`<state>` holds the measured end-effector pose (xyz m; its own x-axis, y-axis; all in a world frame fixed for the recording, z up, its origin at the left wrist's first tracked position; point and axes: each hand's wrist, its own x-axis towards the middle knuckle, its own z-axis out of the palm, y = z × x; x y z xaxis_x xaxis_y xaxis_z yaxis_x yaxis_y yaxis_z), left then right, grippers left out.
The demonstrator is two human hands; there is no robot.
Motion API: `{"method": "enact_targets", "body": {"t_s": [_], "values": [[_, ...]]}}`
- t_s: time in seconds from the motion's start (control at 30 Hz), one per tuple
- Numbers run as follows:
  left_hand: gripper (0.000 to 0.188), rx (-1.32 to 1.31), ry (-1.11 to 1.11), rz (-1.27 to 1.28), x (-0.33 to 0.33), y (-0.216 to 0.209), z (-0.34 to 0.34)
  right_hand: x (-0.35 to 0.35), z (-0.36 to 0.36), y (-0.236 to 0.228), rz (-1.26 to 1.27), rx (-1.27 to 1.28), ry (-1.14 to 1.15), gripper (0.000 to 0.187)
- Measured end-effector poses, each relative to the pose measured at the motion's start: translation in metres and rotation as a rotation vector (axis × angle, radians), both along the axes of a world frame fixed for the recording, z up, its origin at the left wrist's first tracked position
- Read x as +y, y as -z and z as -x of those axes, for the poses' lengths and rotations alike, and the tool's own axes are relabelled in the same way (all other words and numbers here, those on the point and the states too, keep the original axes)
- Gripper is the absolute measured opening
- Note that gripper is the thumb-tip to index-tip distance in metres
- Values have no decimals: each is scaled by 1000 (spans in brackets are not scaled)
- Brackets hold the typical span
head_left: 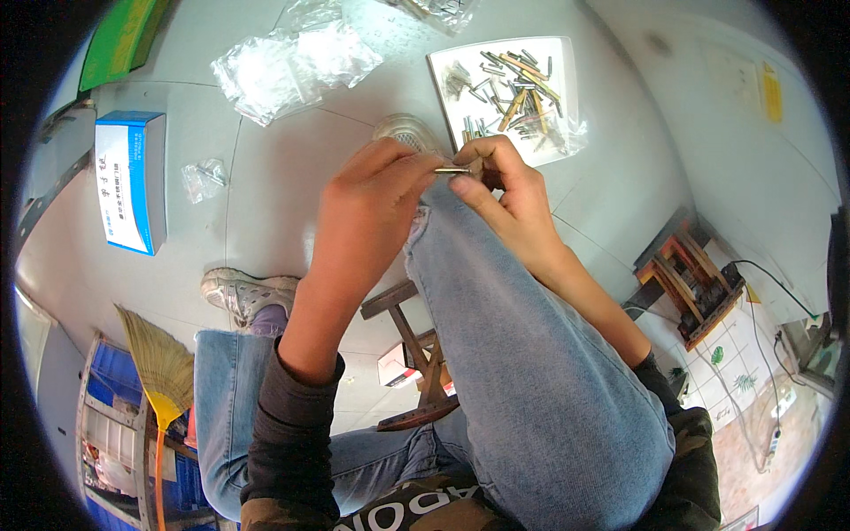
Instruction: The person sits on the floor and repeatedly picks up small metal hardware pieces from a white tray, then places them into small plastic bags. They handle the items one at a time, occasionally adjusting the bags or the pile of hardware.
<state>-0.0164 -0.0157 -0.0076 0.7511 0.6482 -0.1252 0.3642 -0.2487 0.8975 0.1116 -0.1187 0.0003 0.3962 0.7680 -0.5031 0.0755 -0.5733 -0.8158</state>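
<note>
A slim, shiny metal pin [453,170] spans the gap between the two hands, just beyond the denim-covered knee [452,234]. The left hand [390,177] is narrow, its bunched fingertips at one end of the pin; the right hand [496,181] pinches the other end between thumb and curled forefinger. The jeans [531,345] are faded and softly woven. Past the right hand, a smooth white tray [440,80] carries scattered slender metal pieces [515,88], some silvery, some brassy, with crinkled clear film at its lower right corner.

The tray's raised rim lies near the right knuckles; to the left hand's left, bare floor opens out as far as a small clear packet [205,179] and a blue-and-white carton [128,181]. Wrinkled plastic bags [297,71] lie above.

The floor [274,186] is pale grey and faintly glossy, crossed by thin joint lines. A straw broom [159,363] stands lower left, a dark wooden stool [421,416] below the hands.
</note>
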Motion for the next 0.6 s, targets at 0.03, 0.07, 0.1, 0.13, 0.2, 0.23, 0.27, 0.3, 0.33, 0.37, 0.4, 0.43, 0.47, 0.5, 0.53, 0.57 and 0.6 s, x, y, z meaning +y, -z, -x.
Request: {"method": "enact_targets", "body": {"t_s": [0.03,0.07,0.1,0.13,0.2,0.23,0.27,0.3,0.33,0.37,0.4,0.43,0.47,0.5,0.53,0.57,0.6], "values": [[17,2,2,4,-1,1,0,-1,-1,1,21,-7,-6,23],[18,5,4,7,0,2,1,-1,-1,2,34,0,-36,22],[18,7,7,10,-1,2,1,-2,-2,3,47,6,-64,22],[17,6,6,6,-1,3,1,-2,-3,4,64,1,-84,22],[16,1,9,-6,-1,4,0,-3,-2,7,53,19,-41,22],[15,14,-1,5,-1,4,0,-3,0,8,48,23,-17,22],[15,25,-7,13,-1,5,0,-3,1,10,24,8,0,23],[14,40,-24,19,-1,5,0,-3,3,12,0,-8,16,24],[13,45,-14,31,-1,6,0,-4,5,13,-10,-10,29,25],[13,53,-14,43,-2,7,0,-5,4,14,25,35,9,23],[12,61,-14,55,-3,7,1,-7,2,15,72,93,-15,21],[12,59,-8,46,-3,8,2,-8,2,16,117,151,-40,20],[13,58,-3,37,-4,9,3,-10,3,17,80,123,-22,19],[13,58,5,25,-4,10,4,-10,5,19,41,97,-6,19],[13,66,11,22,-4,11,5,-10,8,21,1,71,10,18],[13,71,21,19,-4,12,6,-10,9,23,-10,93,17,18],[13,82,28,19,-4,13,7,-10,10,25,-19,114,23,18]]}}
